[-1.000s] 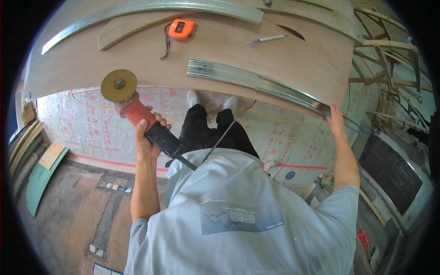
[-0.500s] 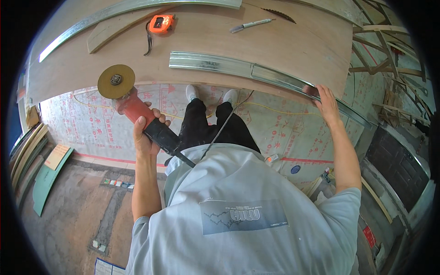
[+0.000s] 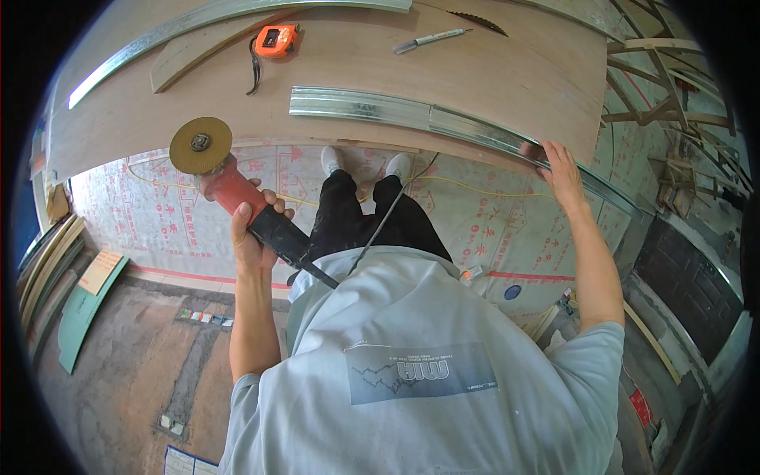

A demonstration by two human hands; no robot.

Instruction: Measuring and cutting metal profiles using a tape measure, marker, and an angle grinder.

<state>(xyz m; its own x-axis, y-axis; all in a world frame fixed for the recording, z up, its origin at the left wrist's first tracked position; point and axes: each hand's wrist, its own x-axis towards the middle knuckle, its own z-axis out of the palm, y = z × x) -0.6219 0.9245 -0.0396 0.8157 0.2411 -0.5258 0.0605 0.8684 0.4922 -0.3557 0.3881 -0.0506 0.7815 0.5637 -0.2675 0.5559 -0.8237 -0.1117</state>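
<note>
Metal channel [image 3: 475, 131] lies along the near edge of the wooden board [image 3: 356, 59], long axis left to right, slanting nearer at right; right hand [image 3: 564, 176], the nearer, has fingers over it, pinch undetermined; left hand [image 3: 247, 244] is wrapped round an angle grinder [image 3: 236, 188], disc [image 3: 184, 142] apart from the channel's left end

Interior building site, apparently a room under renovation. Printed protective sheeting [image 3: 495, 226] covers the floor at centre; a bare, unfinished surface [image 3: 119, 388] with a patched grey strip [image 3: 195, 368] occupies the lower left. Boards [image 3: 51, 269] lean at the left edge, open wooden framing [image 3: 657, 45] stands at upper right, and a dark panelled door [image 3: 685, 273] appears at right. A metal channel [image 3: 356, 105] on a board worktop [image 3: 364, 59] and an angle grinder [image 3: 235, 187] indicate construction work.
</note>
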